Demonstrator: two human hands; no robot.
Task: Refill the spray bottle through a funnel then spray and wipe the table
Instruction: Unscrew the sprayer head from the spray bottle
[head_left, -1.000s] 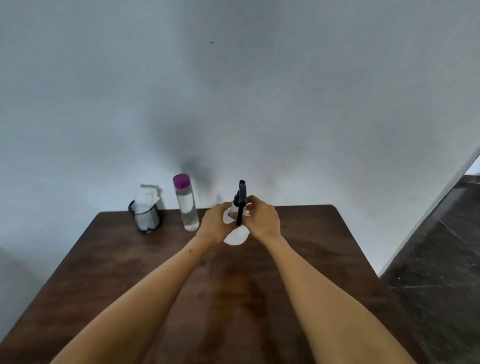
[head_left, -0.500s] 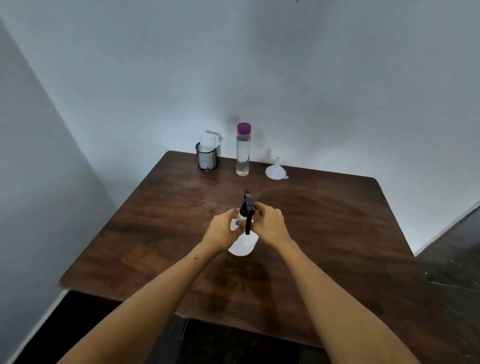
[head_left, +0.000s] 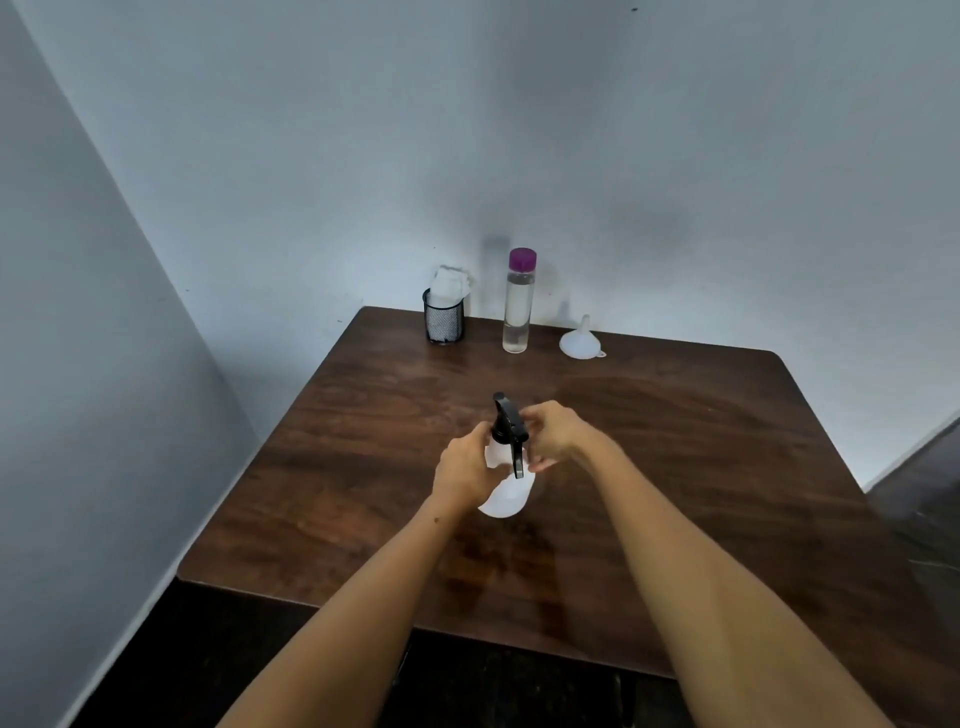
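Mid-counter (head_left: 363, 467): spray bottle (head_left: 506, 493) upright, left hand (head_left: 462, 467) wrapped round its body, right hand (head_left: 553, 434) pinching the black spray head (head_left: 509, 423). Far edge: funnel (head_left: 580, 343), water bottle (head_left: 518, 301), mesh cup (head_left: 443, 322).

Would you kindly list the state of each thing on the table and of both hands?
Spray bottle: upright, black sprayer head on.
Left hand: grips the bottle body.
Right hand: holds the sprayer head.
Water bottle: upright, purple cap on.
Funnel: upside down, unused.
Mesh cup: upright, holds white cloth.
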